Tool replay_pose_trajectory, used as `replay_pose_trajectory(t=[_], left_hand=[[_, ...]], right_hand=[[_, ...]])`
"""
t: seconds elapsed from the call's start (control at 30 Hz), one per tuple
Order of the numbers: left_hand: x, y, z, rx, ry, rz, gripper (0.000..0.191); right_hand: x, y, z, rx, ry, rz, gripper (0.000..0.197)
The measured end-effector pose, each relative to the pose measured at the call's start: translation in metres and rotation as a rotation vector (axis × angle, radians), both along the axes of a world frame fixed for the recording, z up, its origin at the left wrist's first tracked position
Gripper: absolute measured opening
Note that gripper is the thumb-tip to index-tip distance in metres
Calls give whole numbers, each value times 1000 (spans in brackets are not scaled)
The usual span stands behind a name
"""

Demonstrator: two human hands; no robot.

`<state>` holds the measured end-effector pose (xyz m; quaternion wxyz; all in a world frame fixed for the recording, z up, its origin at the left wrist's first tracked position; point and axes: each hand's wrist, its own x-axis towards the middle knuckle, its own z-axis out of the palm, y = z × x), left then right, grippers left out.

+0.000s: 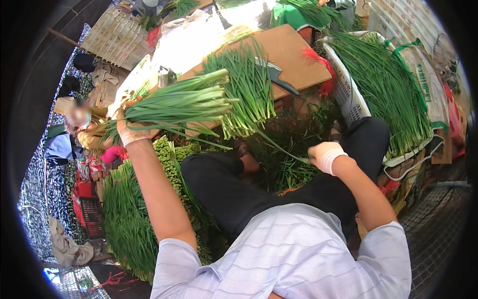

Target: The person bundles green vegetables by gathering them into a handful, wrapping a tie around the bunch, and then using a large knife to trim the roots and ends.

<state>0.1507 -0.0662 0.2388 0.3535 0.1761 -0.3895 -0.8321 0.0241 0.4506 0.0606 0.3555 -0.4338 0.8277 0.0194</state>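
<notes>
My left hand (130, 129), in a pale thin glove or wrap, grips a bunch of green garlic chives (183, 102), its pale stem ends pointing right. My right hand (323, 155), wrapped likewise and slightly blurred, is closed at the end of a long loose leaf (282, 146) above my lap. Beyond the bunch, a pile of chives (248, 86) lies on a brown board (291, 52). A knife with a dark grey handle (282, 80) rests beside that pile, its blade partly under the leaves.
A white plastic crate (347, 89) full of chives stands at my right. Stacked chives (130, 209) lie at my left. Red ties (326, 71) hang at the board's corner. Leaf scraps (287, 164) cover the ground between my feet. A co-worker (91, 138) sits at the left; another person is partly visible at the top.
</notes>
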Motion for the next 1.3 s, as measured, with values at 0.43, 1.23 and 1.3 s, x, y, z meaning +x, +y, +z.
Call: replay_pose_trajectory(t=[0.43,1.23,1.3], left_hand=[[-32,67,1,28,-84,76,48],[-41,34,-20,238,-85,254,52],[-46,34,-23,350,-14,166,52]], right_hand=[[5,-154,94,-1272,-1026,-980,24],[38,-178,84,-1218,-528,-844,46],[39,-205,81,-1467,-469,-781,36]])
